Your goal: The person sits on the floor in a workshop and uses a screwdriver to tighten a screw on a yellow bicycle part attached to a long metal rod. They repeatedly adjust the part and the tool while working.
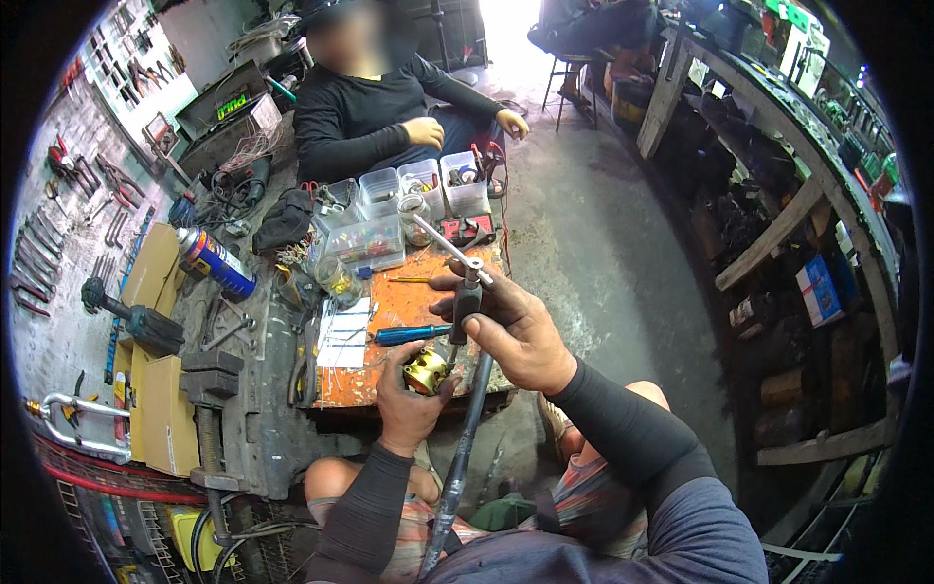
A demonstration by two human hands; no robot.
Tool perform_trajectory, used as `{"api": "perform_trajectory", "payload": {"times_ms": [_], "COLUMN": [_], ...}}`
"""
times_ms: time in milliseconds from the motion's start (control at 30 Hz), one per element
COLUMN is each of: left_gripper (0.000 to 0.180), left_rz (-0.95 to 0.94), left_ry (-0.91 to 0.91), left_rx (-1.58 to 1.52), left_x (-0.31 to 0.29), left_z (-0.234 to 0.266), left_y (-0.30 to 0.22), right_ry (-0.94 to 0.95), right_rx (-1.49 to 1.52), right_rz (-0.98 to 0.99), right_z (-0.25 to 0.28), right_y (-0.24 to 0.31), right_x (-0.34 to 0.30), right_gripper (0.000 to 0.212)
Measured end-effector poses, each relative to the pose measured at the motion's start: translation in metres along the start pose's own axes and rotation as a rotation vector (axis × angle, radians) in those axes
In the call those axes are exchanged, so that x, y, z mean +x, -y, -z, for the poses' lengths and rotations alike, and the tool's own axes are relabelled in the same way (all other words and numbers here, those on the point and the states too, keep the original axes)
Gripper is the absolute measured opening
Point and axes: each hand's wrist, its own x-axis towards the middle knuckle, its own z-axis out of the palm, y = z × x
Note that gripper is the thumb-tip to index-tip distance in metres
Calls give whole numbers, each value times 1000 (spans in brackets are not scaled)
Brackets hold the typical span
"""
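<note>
My left hand [409, 414] is closed around a gold-coloured round metal part [425, 372] with holes in it, held just off the near edge of the orange worktop [389, 292]. Above it, my right hand [525, 336] grips a tool with a silver bar handle [446, 243] and a dark, thick body [467, 310]. The tool points down beside the gold part; whether its tip touches the part is hard to tell. A long black rod [465, 438] slants from below my hands to my lap. Behind the left hand lies a blue-handled screwdriver [401, 336].
Clear plastic boxes [365, 243] of small parts and a glass jar [338, 280] stand on the worktop. At left are a bench vise [211, 375], a blue spray can [219, 263] and wall-hung tools. Another person [375, 117] sits across. A wooden shelf [788, 234] runs along the right.
</note>
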Motion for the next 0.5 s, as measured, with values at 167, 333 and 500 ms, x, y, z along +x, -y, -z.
{"api": "perform_trajectory", "payload": {"times_ms": [167, 333, 500], "left_gripper": [69, 70, 71], "left_rz": [-50, 24, 47], "left_ry": [34, 10, 26], "left_rx": [47, 26, 38], "left_x": [2, 0, 3], "left_z": [-1, -2, -2], "left_y": [-6, 2, -2], "right_ry": [61, -25, 29], "right_rx": [32, -146, 105], "right_rz": [-118, -5, -76], "right_z": [13, 1, 7], "right_y": [-8, -5, -8], "right_x": [-1, -3, 1], "right_gripper": [67, 61, 60]}}
